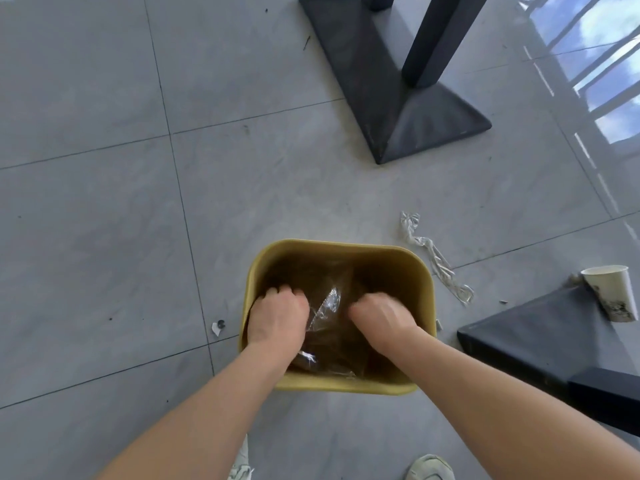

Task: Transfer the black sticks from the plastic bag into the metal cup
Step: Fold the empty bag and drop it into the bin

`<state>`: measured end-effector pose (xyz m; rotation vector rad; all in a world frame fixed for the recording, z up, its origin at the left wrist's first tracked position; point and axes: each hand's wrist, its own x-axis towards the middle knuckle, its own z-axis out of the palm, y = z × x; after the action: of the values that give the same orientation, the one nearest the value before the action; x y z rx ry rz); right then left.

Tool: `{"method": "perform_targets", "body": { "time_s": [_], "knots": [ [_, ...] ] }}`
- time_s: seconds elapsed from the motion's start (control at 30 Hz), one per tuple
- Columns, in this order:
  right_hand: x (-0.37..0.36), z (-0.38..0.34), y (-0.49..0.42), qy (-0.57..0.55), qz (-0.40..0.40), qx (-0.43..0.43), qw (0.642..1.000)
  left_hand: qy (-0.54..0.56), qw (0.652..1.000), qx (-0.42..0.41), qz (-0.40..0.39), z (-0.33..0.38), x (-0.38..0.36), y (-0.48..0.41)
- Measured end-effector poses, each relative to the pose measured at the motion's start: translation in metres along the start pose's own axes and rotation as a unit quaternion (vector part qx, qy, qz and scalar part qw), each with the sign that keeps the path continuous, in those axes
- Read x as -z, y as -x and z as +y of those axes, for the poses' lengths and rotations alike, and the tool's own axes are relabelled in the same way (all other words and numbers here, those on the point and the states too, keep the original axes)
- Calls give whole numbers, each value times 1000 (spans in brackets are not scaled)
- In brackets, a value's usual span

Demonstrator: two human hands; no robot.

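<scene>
A: Item one, yellow bin (341,249), standing on the grey tiled floor (104,220). Contents?

B: Clear plastic bag (325,308), crumpled, low inside between both hands. Its bright crease runs from the near left wall up toward the far right wall. Sticks and cup: not seen.

A: Hands?

B: Left hand (277,315) down by the bin's left wall, fingers curled. Right hand (379,315) by the right wall, blurred, fingers bent downward. Whether either grips the bag, cannot tell.

A: Clearance round the bin?

B: Left and far sides open floor. Right: twisted plastic strip (433,258) just beside the far right corner; black table base (540,337) near the right wall, paper cup (613,292) leaning at its far edge. Second black base (391,95) well apart, beyond. Paper scrap (217,328) near the left wall. Shoes (429,467) at the near side.
</scene>
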<state>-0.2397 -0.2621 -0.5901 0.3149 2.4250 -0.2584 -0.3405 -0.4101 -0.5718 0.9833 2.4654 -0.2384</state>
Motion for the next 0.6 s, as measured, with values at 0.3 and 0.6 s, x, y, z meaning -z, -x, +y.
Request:
{"method": "perform_targets", "body": {
  "time_s": [0.3, 0.6],
  "knots": [
    [-25, -4, -33, 2, -65, -77, 995, -68, 991, -113, -32, 5, -31, 4],
    [-2, -9, 1, 24, -22, -48, 998, -67, 993, -88, -45, 6, -7, 20]
  ]
}}
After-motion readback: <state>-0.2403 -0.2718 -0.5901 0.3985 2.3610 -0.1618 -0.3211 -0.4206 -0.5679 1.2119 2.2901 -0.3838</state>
